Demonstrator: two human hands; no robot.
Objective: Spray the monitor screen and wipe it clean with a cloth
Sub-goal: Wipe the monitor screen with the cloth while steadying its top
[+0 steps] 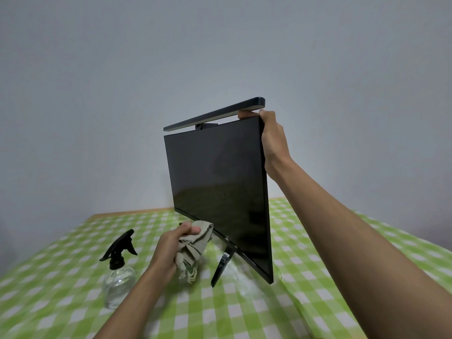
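Observation:
A black monitor [220, 187] stands on the table, turned at an angle, its dark screen facing me. My right hand [272, 140] grips its upper right corner, fingers wrapped over the top edge. My left hand [171, 245] holds a bunched beige cloth [195, 241] at the screen's lower left edge, and the cloth touches the bottom bezel. A clear spray bottle [118, 277] with a black trigger head stands upright on the table to the left of my left forearm.
A dark light bar [215, 113] sits clamped on the monitor's top edge. The monitor's thin black stand leg [222, 263] angles down onto the green-and-white checked tablecloth [244, 309]. A plain grey wall rises behind the table's far edge.

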